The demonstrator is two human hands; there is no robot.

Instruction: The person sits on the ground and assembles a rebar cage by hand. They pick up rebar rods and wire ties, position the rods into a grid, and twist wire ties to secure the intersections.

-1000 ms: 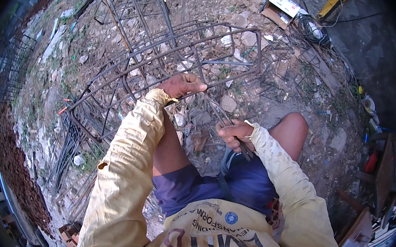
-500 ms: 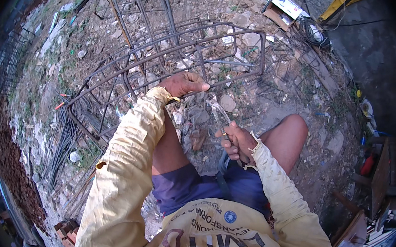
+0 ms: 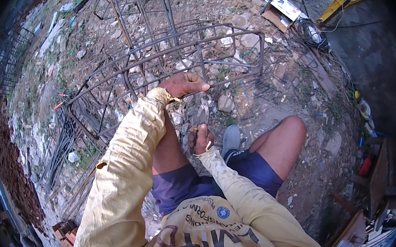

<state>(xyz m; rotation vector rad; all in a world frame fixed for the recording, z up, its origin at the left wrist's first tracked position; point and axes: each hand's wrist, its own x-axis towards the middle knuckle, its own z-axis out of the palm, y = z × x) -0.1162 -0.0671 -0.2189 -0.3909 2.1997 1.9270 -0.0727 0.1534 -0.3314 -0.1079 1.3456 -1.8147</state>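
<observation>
Gripping a bar of the rebar cage (image 3: 176,54) with my left hand (image 3: 182,84), fingers clenched on it, I hold pliers (image 3: 202,112) in my right hand (image 3: 200,140) just below (any wire is too thin to see). Most stirrups already look placed; this joint seems unfinished.

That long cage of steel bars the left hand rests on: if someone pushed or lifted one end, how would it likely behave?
The steel bar cage is long, with many bars and square ties, so it is probably heavy and awkward to lift. Its flat sides suggest it would slide or tip rather than roll. The left hand rests on one bar; the frame looks stiff, perhaps flexing along its length.
</observation>
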